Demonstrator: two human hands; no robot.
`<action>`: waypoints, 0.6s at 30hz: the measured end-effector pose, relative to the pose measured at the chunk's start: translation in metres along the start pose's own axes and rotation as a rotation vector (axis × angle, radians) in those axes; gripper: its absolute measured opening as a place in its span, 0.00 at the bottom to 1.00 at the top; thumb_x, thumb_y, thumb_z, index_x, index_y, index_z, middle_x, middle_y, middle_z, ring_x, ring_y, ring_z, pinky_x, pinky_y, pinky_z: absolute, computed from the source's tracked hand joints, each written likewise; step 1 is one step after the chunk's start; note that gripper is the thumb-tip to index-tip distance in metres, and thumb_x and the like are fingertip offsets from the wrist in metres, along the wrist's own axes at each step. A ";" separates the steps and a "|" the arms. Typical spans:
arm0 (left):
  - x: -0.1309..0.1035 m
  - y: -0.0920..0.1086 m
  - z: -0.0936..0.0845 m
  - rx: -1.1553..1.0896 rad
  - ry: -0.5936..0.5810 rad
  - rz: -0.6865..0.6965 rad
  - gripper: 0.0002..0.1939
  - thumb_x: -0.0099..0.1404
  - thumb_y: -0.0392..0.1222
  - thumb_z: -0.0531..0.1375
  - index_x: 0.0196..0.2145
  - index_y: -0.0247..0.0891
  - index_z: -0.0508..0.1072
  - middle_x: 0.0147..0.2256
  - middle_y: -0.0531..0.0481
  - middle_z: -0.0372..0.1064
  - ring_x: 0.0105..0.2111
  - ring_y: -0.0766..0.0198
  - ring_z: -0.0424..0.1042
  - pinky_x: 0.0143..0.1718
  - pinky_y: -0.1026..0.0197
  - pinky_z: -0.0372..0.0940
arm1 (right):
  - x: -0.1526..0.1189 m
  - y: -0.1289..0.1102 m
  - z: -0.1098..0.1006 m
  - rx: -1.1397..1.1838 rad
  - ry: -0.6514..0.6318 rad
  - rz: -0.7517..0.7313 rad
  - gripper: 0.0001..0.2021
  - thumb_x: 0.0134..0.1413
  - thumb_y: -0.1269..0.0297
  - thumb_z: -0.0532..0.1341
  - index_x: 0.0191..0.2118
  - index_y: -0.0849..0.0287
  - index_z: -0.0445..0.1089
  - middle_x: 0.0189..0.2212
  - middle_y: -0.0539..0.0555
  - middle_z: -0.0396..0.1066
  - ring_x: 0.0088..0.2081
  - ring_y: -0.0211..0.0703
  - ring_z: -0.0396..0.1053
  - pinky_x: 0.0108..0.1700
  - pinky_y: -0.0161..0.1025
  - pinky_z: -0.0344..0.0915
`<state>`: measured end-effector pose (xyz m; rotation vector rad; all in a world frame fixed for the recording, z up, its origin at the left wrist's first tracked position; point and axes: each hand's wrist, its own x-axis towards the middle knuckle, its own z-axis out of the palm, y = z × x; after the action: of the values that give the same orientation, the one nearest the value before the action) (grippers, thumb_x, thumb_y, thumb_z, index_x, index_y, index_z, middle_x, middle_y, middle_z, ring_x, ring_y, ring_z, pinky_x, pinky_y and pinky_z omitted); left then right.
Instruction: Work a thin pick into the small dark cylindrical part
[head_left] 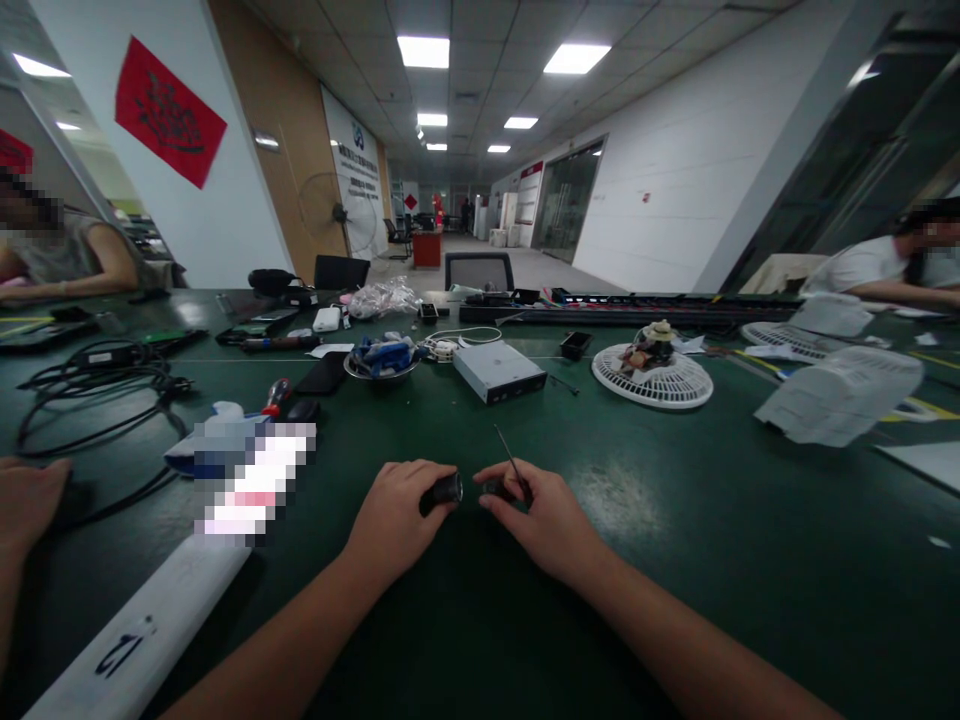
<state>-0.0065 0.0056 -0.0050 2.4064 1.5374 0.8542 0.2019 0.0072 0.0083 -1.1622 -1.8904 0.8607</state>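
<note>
**Dark cylinder (444, 488) and thin rod (508, 449) held in front of the disc drive (499, 370)**

On the near side of the disc drive, the left hand (397, 512) grips the dark cylinder, long axis roughly sideways, ringed end facing right. The right hand (551, 520), just beside it, pinches a small dark piece (493, 488) and holds the thin rod, which slants up and leftward toward the drive, above the tabletop (465, 620).

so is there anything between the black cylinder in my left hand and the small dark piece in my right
Nothing visible: between the black cylinder in your left hand and the small dark piece in your right hand there's just a narrow open gap. The thin dark rod angles up from your right hand, beside that gap.
</note>
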 end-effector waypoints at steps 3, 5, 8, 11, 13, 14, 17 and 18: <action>0.000 -0.001 0.001 0.000 0.004 0.005 0.17 0.60 0.35 0.64 0.47 0.43 0.73 0.44 0.51 0.75 0.45 0.56 0.72 0.48 0.50 0.62 | 0.000 -0.001 -0.001 -0.012 -0.017 0.028 0.18 0.49 0.71 0.63 0.24 0.54 0.49 0.39 0.52 0.76 0.41 0.43 0.74 0.39 0.39 0.66; 0.000 -0.001 0.001 -0.007 0.001 0.011 0.17 0.60 0.35 0.64 0.48 0.43 0.73 0.45 0.51 0.75 0.45 0.56 0.71 0.49 0.50 0.62 | 0.000 -0.001 -0.001 -0.018 -0.019 0.017 0.17 0.52 0.70 0.61 0.24 0.54 0.49 0.39 0.53 0.77 0.43 0.44 0.74 0.40 0.39 0.67; -0.001 -0.002 0.001 -0.009 -0.003 0.006 0.17 0.60 0.35 0.65 0.48 0.44 0.73 0.45 0.51 0.75 0.45 0.56 0.71 0.49 0.49 0.61 | -0.001 0.000 0.000 -0.040 -0.013 0.010 0.17 0.58 0.66 0.58 0.24 0.53 0.49 0.34 0.54 0.77 0.46 0.47 0.75 0.38 0.39 0.67; -0.001 -0.001 0.000 -0.008 -0.001 0.001 0.17 0.60 0.36 0.65 0.48 0.44 0.73 0.45 0.51 0.75 0.46 0.55 0.71 0.49 0.50 0.61 | -0.001 0.001 0.000 -0.044 -0.001 0.005 0.17 0.59 0.66 0.57 0.24 0.53 0.48 0.31 0.54 0.76 0.49 0.48 0.74 0.38 0.38 0.68; 0.000 -0.001 0.000 -0.009 -0.002 0.002 0.18 0.60 0.35 0.65 0.48 0.44 0.73 0.45 0.51 0.75 0.45 0.56 0.71 0.49 0.50 0.61 | 0.000 0.002 0.000 -0.043 0.009 0.006 0.17 0.59 0.67 0.57 0.24 0.53 0.49 0.31 0.54 0.75 0.50 0.48 0.73 0.38 0.38 0.68; 0.000 0.000 0.000 -0.009 -0.004 0.005 0.18 0.60 0.35 0.65 0.48 0.44 0.73 0.45 0.51 0.75 0.45 0.56 0.71 0.48 0.50 0.61 | 0.000 0.003 0.000 -0.043 0.014 0.008 0.16 0.60 0.66 0.57 0.24 0.53 0.49 0.30 0.54 0.75 0.50 0.48 0.74 0.37 0.37 0.68; 0.000 0.001 0.000 -0.019 -0.021 0.024 0.18 0.59 0.34 0.66 0.47 0.43 0.73 0.44 0.52 0.75 0.45 0.57 0.72 0.48 0.51 0.61 | 0.001 0.004 0.001 -0.036 0.028 0.010 0.16 0.61 0.65 0.56 0.24 0.52 0.50 0.26 0.53 0.73 0.48 0.49 0.75 0.35 0.37 0.68; 0.000 0.001 0.000 -0.025 -0.025 0.033 0.18 0.59 0.34 0.66 0.47 0.43 0.73 0.44 0.52 0.75 0.45 0.57 0.72 0.48 0.51 0.61 | 0.001 0.004 0.001 -0.032 0.032 0.008 0.16 0.61 0.65 0.56 0.24 0.52 0.50 0.26 0.53 0.72 0.48 0.49 0.75 0.35 0.37 0.68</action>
<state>-0.0055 0.0052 -0.0039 2.4219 1.4739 0.8405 0.2027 0.0094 0.0043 -1.1969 -1.8809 0.8152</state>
